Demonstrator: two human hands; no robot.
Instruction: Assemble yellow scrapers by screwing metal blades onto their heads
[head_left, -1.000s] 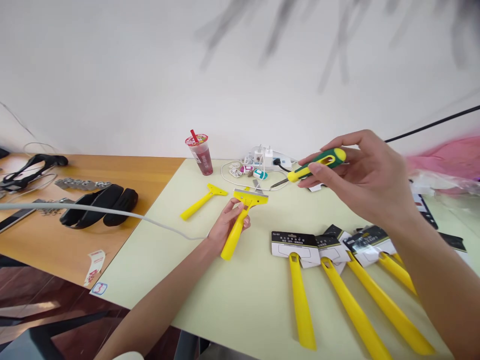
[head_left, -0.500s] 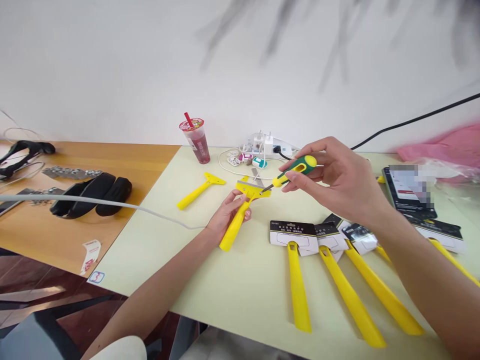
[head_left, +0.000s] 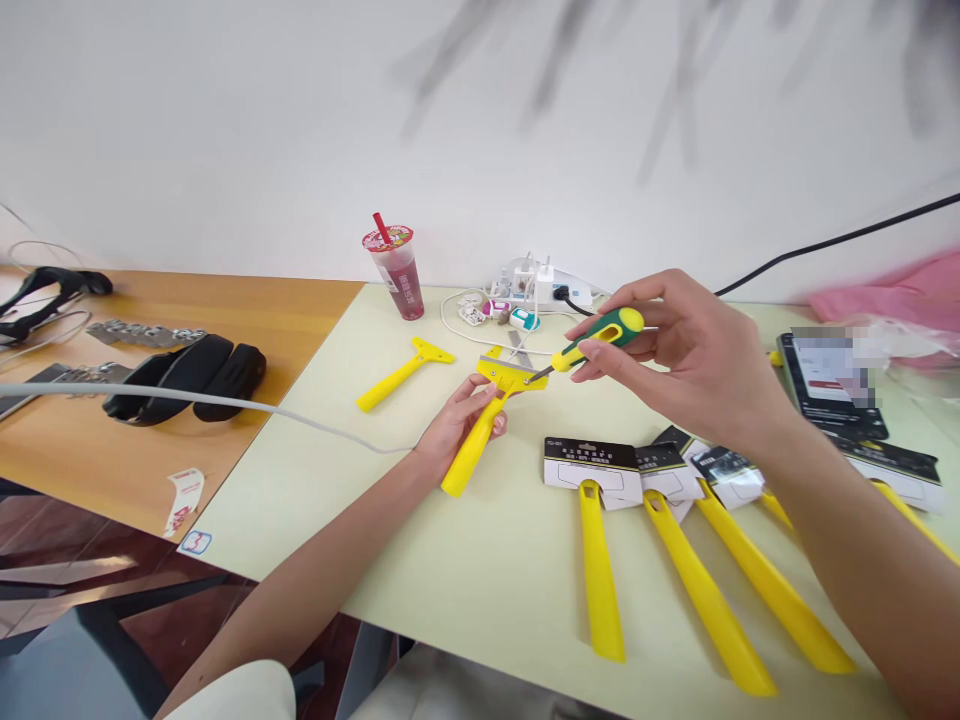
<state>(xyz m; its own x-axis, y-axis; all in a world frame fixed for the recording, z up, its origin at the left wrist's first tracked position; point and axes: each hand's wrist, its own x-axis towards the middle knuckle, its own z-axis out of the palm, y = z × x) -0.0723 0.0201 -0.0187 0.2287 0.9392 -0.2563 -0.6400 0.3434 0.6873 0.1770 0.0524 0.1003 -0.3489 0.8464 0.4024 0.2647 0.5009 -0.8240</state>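
Observation:
My left hand [head_left: 461,418] is closed around the neck of a yellow scraper [head_left: 469,455], whose wide head with a metal blade edge points away from me. In my right hand [head_left: 686,365] is a green and yellow screwdriver [head_left: 600,338], pinched between thumb and fingers. Its tip meets a screw [head_left: 528,380] on the right side of the scraper's head. A second yellow scraper piece [head_left: 401,375] lies on the table to the left. Behind the held scraper, another yellow part and a loose metal blade [head_left: 518,348] show in part.
Several packaged yellow scrapers [head_left: 602,570] with black-and-white cards lie at the right. A phone [head_left: 829,385] rests beyond them. Near the wall stand a drink cup [head_left: 397,275] and a power strip [head_left: 540,285]. A white cable [head_left: 225,402] crosses from the left, above black straps [head_left: 184,380].
The view has shifted slightly. Both hands hold the same things, and the screwdriver tip stays at the screw on the scraper's head.

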